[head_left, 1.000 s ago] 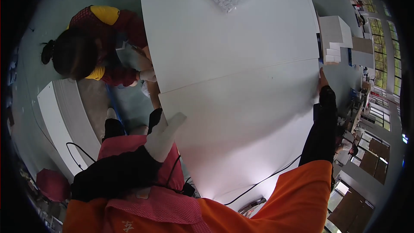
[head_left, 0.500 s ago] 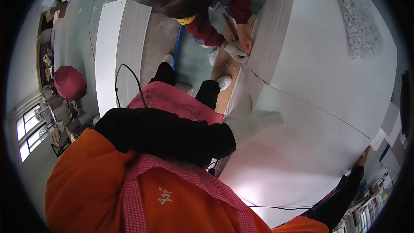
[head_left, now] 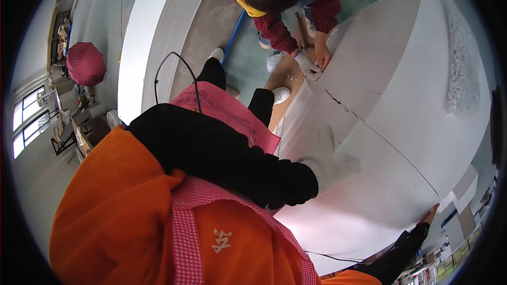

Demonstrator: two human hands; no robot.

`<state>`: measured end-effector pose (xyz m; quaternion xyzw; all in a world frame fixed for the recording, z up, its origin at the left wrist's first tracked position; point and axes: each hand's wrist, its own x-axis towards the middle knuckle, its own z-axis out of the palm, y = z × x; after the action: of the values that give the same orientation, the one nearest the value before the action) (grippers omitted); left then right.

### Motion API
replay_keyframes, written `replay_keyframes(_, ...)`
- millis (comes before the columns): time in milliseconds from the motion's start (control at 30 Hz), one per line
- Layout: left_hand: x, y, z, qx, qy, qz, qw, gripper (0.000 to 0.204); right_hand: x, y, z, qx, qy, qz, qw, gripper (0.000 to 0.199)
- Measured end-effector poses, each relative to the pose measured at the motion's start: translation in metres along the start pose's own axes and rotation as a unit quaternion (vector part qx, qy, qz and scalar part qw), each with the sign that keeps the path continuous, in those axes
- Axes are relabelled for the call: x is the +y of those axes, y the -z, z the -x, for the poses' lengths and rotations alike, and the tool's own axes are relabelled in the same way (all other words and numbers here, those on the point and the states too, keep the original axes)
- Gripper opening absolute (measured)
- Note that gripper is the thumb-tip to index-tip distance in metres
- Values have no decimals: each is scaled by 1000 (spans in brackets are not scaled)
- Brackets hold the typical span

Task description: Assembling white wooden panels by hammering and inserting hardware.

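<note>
A tall stack of white boards (head_left: 391, 142) fills the right side, with a dark seam running across it. My left hand (head_left: 335, 171), in a pale glove, is over the near boards beside the seam. It is blurred, but its fingers look stretched out with nothing in them; contact with the surface is unclear. At the far right, my bare right hand (head_left: 433, 214) is at the boards' outer edge, by the seam's end. Its fingers are too small and partly hidden to read. Opposite me, a co-worker's hands (head_left: 312, 63), one gloved, meet at the stack's left edge.
Clear plastic packing with small pale pieces (head_left: 462, 68) lies on the far boards. Another white board stack (head_left: 150, 26) stands at the left, near a blue bar (head_left: 234, 37). A dark cable (head_left: 177, 55) loops beside my left arm. A red umbrella (head_left: 85, 64) stands farther left.
The view has shifted, so the boards and co-worker appear farther right. My left hand stays over the near boards, blurred in both frames. My right hand remains at the outer edge.
</note>
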<state>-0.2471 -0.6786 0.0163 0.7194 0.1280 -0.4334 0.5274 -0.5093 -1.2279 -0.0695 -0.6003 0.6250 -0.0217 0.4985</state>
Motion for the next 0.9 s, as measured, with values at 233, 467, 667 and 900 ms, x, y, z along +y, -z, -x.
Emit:
replay_keyframes(233,3,-1,5,-36,57,-62,996,83,-5,5,-1,24,-21,4,1000,78)
replay_keyframes(467,-7,-4,0,-77,80,-34,993,107,-24,23,0,58,-30,-4,998,82)
replay_keyframes(667,-11,27,11,-177,57,-73,980,99,-36,121,38,118,-100,8,988,86)
replay_keyframes(900,-24,40,24,-226,65,-168,957,93,-62,149,106,109,-221,57,967,85)
